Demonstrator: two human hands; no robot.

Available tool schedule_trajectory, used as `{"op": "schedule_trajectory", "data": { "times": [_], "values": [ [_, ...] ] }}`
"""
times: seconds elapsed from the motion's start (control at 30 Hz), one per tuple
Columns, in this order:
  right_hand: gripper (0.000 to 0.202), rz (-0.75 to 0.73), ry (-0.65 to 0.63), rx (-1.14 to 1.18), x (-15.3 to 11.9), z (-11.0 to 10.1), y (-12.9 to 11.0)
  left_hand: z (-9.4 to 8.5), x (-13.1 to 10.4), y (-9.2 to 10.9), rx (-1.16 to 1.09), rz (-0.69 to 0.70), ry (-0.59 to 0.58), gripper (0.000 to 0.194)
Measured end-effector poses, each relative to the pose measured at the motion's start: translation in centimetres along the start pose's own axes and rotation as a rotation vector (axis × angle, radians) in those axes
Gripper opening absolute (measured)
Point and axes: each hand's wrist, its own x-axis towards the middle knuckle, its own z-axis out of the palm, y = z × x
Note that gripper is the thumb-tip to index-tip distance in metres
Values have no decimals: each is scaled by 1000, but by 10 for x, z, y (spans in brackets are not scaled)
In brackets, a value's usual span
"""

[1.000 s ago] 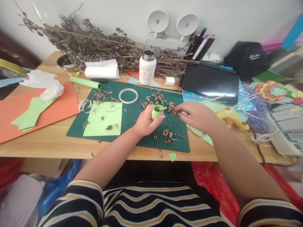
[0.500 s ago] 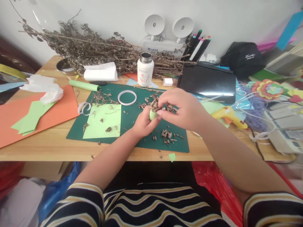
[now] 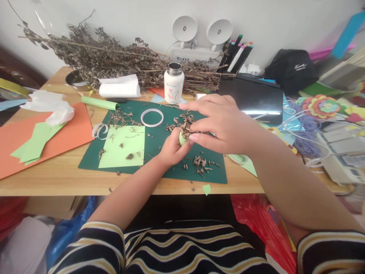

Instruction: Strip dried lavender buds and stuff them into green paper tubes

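My left hand is wrapped round a small light-green paper tube, held above the green cutting mat. Dried leaves bunch at the tube's top. Over them is my right hand, its fingers spread and its thumb and a fingertip at the leaves' edge; no firm grip shows. A small heap of crumbled leaves lies on the mat near my left hand. To the left lie a square of green paper with leaf bits on it and a roll of clear tape.
A white bottle without a lid stands behind the mat. Dried branches lie along the wall. Orange paper and green strips lie at left. A black case, tangled cords and a paper flower crowd the right.
My right hand's fingers have opened from a pinch at the leaves and spread out over them. My left hand holds the green tube in nearly the same place.
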Motion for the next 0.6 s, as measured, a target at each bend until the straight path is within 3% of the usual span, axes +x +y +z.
{"op": "schedule_trajectory", "data": {
  "times": [0.2, 0.4, 0.6],
  "values": [
    [27, 63, 222, 120, -4, -4, 7, -1, 0, 3, 42, -44, -57, 24],
    [19, -116, 151, 84, 1, 13, 5, -1, 2, 0, 71, 93, -11, 23],
    [19, -65, 145, 92, 1, 20, 4, 1, 2, 1, 81, 86, -8, 26]
  ]
}}
